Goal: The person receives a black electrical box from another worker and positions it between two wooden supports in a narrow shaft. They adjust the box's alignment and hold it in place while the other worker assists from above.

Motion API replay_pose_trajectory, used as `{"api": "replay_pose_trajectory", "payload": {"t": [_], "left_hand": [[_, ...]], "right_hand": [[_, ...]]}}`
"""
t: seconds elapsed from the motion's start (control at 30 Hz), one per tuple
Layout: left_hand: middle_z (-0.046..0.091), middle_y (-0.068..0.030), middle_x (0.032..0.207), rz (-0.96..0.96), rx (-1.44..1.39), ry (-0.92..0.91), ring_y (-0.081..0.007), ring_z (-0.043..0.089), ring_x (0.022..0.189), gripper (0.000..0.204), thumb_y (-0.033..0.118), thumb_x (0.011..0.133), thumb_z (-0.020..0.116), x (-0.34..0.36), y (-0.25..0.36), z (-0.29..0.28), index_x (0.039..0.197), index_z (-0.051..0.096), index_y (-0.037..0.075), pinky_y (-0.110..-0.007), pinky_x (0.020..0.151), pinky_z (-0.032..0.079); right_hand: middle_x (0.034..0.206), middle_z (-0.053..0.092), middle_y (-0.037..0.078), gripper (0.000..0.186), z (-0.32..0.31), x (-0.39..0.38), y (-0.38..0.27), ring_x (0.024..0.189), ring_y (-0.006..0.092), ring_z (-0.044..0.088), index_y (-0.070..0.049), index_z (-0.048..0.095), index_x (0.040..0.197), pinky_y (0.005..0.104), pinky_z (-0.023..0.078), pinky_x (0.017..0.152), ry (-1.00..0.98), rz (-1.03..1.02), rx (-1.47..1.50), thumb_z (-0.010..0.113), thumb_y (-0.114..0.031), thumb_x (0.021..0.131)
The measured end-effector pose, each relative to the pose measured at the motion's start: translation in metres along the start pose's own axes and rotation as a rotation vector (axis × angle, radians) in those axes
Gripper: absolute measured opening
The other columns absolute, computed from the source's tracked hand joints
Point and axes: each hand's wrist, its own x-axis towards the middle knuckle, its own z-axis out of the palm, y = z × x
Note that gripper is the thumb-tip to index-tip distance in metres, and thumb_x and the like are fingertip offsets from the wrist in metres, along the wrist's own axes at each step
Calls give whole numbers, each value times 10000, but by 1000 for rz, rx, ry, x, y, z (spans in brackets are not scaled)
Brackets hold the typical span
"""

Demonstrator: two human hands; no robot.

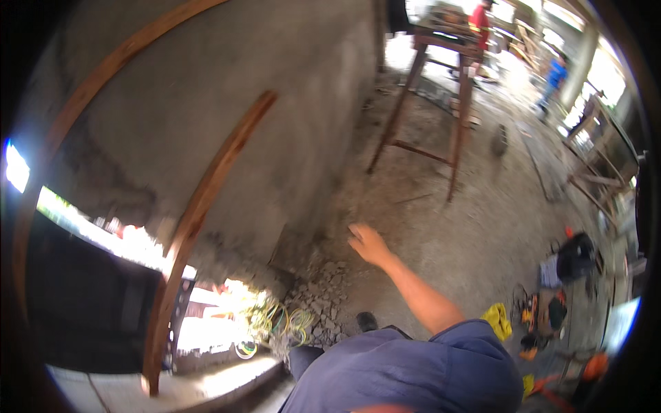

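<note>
My right hand (367, 243) reaches forward at the middle of the view, over the dusty concrete floor (413, 241). Nothing shows in it, and its slightly blurred fingers look apart. Closest to it are the foot of the grey plastered wall (310, 103) and a heap of broken rubble (323, 296). My left hand is out of sight. Left of the hand, a long wooden plank (206, 189) slants up against the wall. Green and yellow cords or hoses (296, 325) lie tangled beside the rubble.
A tall wooden trestle (454, 138) stands ahead. At the right lie a dark bag (577, 255), a yellow cloth (497, 321) and several tools. Two people, in red (480, 26) and blue (555, 74), are far off. A bright low opening (206, 316) breaks the left wall.
</note>
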Motion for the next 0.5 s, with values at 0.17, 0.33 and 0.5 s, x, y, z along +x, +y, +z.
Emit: {"api": "replay_pose_trajectory", "payload": {"t": [0.17, 0.33, 0.5], "left_hand": [[745, -141, 859, -228, -207, -299, -195, 688, 679, 365, 312, 956, 641, -201, 66, 69, 1153, 678, 7, -306, 631, 556], [744, -144, 847, -326, -659, -659, -194, 679, 662, 325, 277, 977, 612, -325, 165, 160, 1097, 704, -11, -291, 623, 553], [751, -100, 948, -466, -1507, -1397, -192, 702, 815, 259, 222, 988, 624, -433, 338, 140, 1082, 709, -4, -333, 760, 561]], "right_hand": [[1306, 655, 222, 549, -40, -316, 239, 1202, 390, 627, -73, 640, 1332, 490, 491, 1026, -449, 825, -532, 677, -343, 856], [1308, 675, 179, 477, -69, -564, 217, 1233, 353, 634, -89, 692, 1294, 450, 492, 1045, 30, 1363, -544, 547, -388, 951], [987, 733, 225, 383, -52, -611, 158, 925, 432, 694, -39, 771, 889, 495, 550, 859, 86, 1303, -474, 640, -391, 815]]}}
